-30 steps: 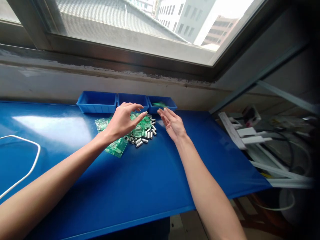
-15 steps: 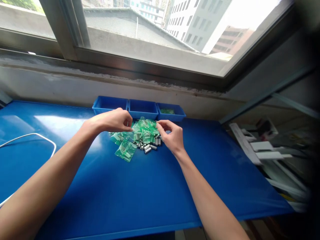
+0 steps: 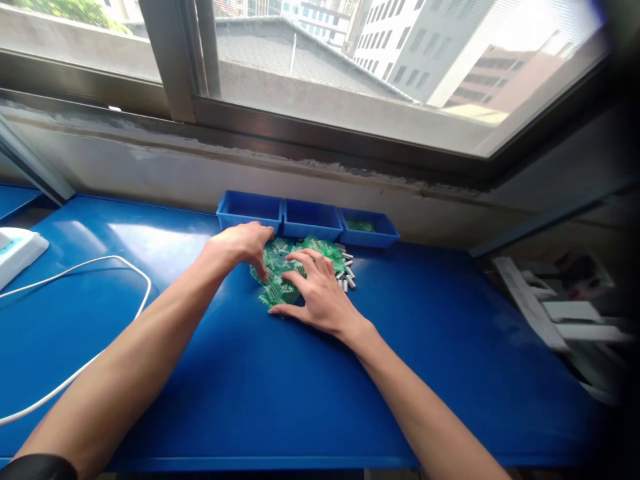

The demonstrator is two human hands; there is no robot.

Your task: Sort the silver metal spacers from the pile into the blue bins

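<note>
Green plastic bags (image 3: 280,257) with small light pieces in them lie in a heap on the blue table (image 3: 280,387). My left hand (image 3: 247,245) is at the left side of the heap, its thumb and fingers apart and curved down around the bags. Spread over the front of the heap, my right hand (image 3: 320,290) touches the bags with its fingers apart. Small silver cylinders (image 3: 348,273) lie loose at the heap's right side. Part of the heap is hidden under both hands.
Three joined blue bins stand behind the heap: a left bin (image 3: 250,207), a middle bin (image 3: 313,220) and a right bin (image 3: 370,227) holding green bags. A white cable (image 3: 125,259) and a white device (image 3: 20,253) lie at the left.
The view has shifted left. My right hand has moved from the heap's right side to its front and opened. My left hand has opened and reached down over the bags, which are pushed closer together.
</note>
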